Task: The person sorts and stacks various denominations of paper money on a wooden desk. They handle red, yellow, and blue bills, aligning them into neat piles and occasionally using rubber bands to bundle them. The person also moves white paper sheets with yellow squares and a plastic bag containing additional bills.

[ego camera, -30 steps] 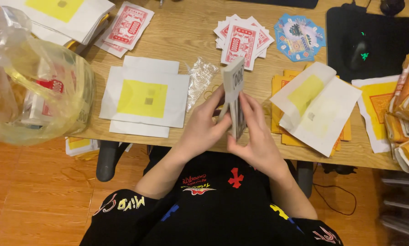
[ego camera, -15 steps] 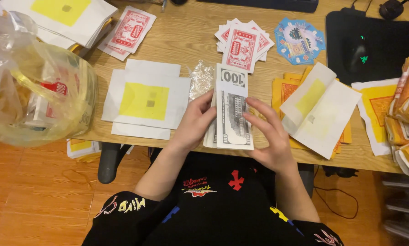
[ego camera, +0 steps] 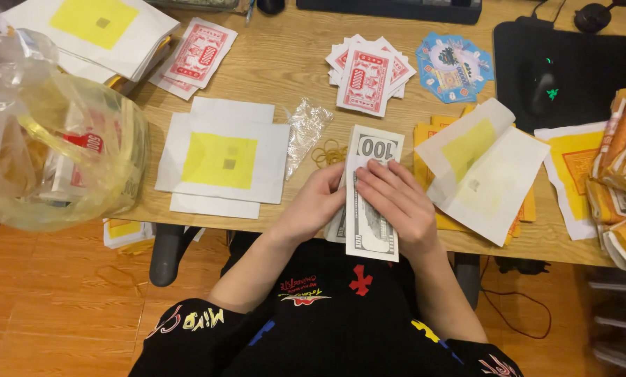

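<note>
A stack of grey-and-white paper banknotes (ego camera: 369, 202) lies lengthwise over the front edge of the wooden table (ego camera: 285, 77). My left hand (ego camera: 318, 204) holds the stack's left edge. My right hand (ego camera: 395, 202) lies flat on top of the notes, fingers pointing left. Tan rubber bands (ego camera: 329, 151) rest on the table just beyond my left hand, next to a crumpled clear wrapper (ego camera: 306, 129).
White sheets with yellow squares (ego camera: 222, 159) lie to the left and another pile (ego camera: 484, 167) to the right. Red printed notes (ego camera: 369, 70), a blue round card (ego camera: 454, 66), a black mouse (ego camera: 543, 87) on a mat, a yellow plastic bag (ego camera: 55, 153) and bundled papers (ego camera: 623, 174) surround them.
The banknote stack went from upright between my hands to lying flat on the table edge. My right hand now presses on top of it.
</note>
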